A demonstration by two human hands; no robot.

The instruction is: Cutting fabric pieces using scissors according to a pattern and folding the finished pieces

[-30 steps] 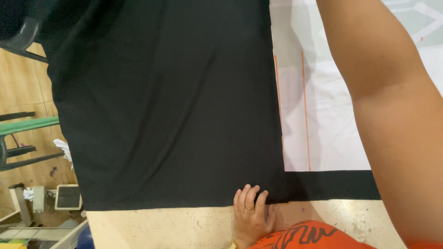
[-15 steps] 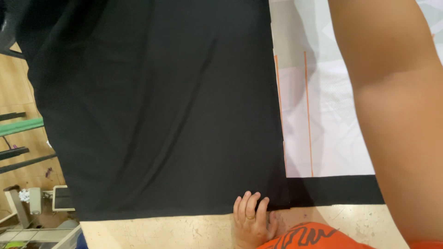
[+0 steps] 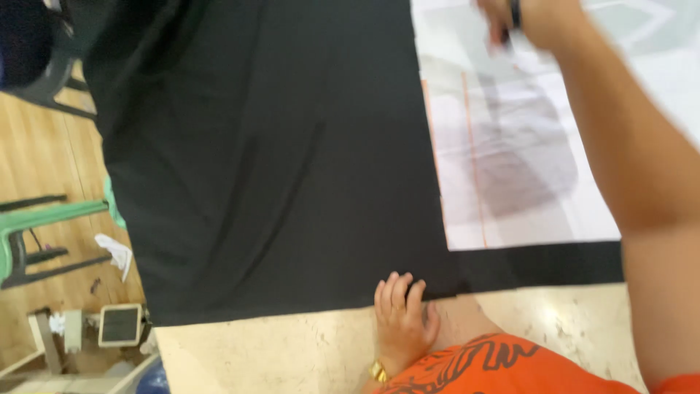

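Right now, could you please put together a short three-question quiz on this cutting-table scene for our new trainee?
1. True or false: the left hand rests at the near edge of the black fabric.
2. What lies on the fabric beneath the right hand?
A. a sheet of white pattern paper
B. a folded red towel
C. a metal ruler
3. What does the person wear on the left wrist?

Key
1. True: its fingertips touch the fabric's edge on the pale speckled table.
2. A. The right hand is raised above it and blurred; it seems to hold something small and dark.
3. A gold wristwatch.
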